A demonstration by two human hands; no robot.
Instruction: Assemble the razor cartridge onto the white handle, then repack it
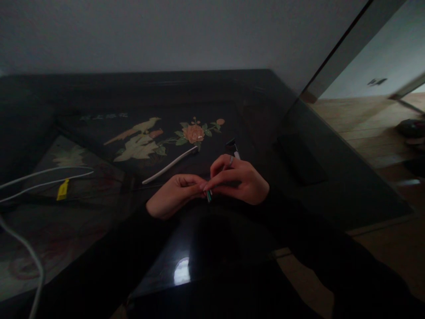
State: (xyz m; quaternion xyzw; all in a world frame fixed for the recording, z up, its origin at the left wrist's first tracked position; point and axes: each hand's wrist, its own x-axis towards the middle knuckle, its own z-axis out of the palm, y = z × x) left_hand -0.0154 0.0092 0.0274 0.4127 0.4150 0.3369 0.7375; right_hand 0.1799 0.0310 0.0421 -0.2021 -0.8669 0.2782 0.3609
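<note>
My left hand (177,192) and my right hand (241,179) meet above the dark table's near side. Their fingertips pinch a small dark piece with green and pale stripes (209,196), mostly covered by the fingers; its kind does not show. A ring sits on a finger of my right hand. Just beyond that hand lies a thing with a flat black head (231,143) and a pale handle, like a razor, partly hidden by the fingers. A slim, slightly curved white stick with a dark end (171,165) lies slantwise beyond my left hand.
The glossy dark table (259,106) bears a bird-and-flower picture (193,134). At left run white cables (36,257), one with a yellow tag (62,190). A flat black object (300,159) lies at right. A wall stands behind; wooden floor (352,119) shows beyond the right edge.
</note>
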